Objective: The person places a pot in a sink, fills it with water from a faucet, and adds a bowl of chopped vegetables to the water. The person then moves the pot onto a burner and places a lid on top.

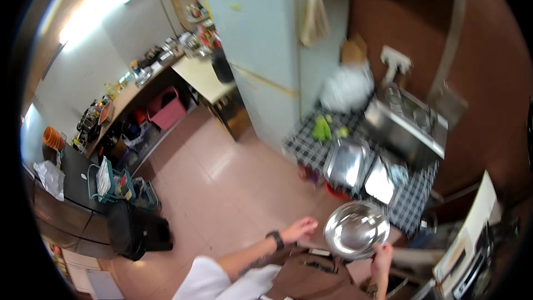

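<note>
My right hand [382, 257] grips the rim of a shiny stainless steel bowl [357, 230] at its lower right. The bowl's inside faces up towards me and looks empty. To the left of the bowl, my left hand [300, 229] is in mid-air with nothing in it, its fingers loosely bent and slightly blurred. A dark band circles that wrist. Just beyond the bowl stands a table with a black-and-white checked cloth [410, 202]. On it lie a rectangular steel tray [347, 162], a flat shiny tray [379, 180] and some green vegetables [322, 128].
A steel box-like rack [408, 127] and a white plastic bag [349, 87] occupy the table's back. A pale refrigerator [260, 50] stands beyond. Right of me is a white-edged appliance [468, 233]. A black bin [135, 231] and teal baskets [120, 185] are at left.
</note>
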A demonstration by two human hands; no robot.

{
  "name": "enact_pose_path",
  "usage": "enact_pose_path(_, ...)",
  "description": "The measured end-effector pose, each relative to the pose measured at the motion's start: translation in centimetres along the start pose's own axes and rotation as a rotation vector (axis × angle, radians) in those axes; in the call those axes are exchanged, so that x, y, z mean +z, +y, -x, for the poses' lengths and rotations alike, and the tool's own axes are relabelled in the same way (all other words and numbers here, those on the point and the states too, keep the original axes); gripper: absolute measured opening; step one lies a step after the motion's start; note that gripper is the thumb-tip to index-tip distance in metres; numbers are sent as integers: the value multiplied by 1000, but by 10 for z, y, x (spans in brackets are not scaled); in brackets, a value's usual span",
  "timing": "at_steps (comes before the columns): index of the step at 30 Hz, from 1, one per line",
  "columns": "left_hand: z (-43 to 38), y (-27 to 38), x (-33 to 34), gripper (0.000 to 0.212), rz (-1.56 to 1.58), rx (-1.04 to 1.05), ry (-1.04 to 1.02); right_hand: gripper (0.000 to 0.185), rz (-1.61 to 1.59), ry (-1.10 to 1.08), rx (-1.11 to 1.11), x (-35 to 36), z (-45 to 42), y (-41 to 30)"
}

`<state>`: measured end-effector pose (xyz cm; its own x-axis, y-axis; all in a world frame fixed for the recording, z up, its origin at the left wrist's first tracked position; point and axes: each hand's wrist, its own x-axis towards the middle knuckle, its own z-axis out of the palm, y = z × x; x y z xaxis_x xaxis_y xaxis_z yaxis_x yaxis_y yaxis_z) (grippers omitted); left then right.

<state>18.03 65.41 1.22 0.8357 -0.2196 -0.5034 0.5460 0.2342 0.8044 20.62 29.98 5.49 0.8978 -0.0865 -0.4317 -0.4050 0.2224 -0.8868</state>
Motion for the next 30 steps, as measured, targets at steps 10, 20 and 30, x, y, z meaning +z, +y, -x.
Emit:
enact_pose_path(10, 82, 81, -193, 24, 346, 339, 506, 8, 150, -316, 21, 320, -129, -92)
enact_pose_path(20, 40, -38, -472, 29, 207, 158, 813, 29, -347, -122, -1298, 496, -161, -541)
enact_pose_path(30, 11, -7, -611, 37, -203, 60, 1211, 18, 1133, 729, -2124, 788, -252, -798)
